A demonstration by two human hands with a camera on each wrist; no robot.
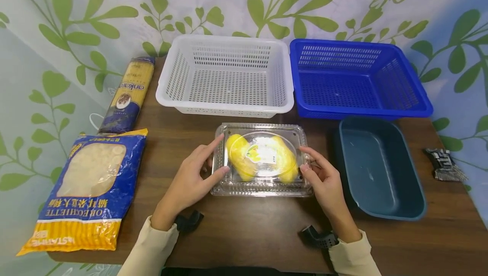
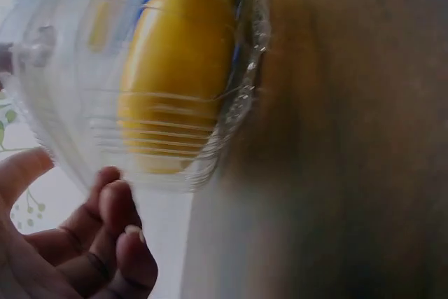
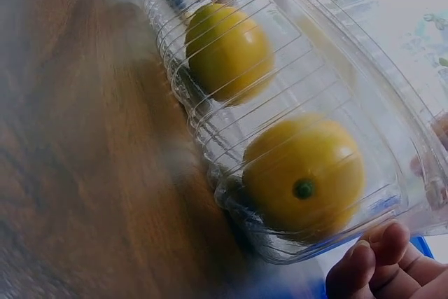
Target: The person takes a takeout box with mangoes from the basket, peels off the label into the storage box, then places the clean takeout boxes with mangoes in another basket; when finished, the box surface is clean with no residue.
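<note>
A clear plastic clamshell box (image 1: 263, 189) lies on the table in front of me, its lid down. Inside are smooth yellow fruits (image 1: 286, 157), one showing a green stem spot in the right wrist view; a label is stuck on the lid. My left hand (image 1: 190, 178) holds the box's left side, index finger and thumb over the rim and the other fingers curled lower down. On the opposite side, my right hand (image 1: 324, 178) grips the edge between thumb and fingers. In the left wrist view, curled fingertips (image 2: 115, 197) are right at the box's corner.
Behind the box stand a white basket (image 1: 225, 108) and a blue basket (image 1: 362, 112). A dark teal tub (image 1: 381, 174) is to the right, with a small black packet (image 1: 444, 165) beyond. Bags of orecchiette (image 1: 87, 191) and long pasta (image 1: 129, 93) lie at left.
</note>
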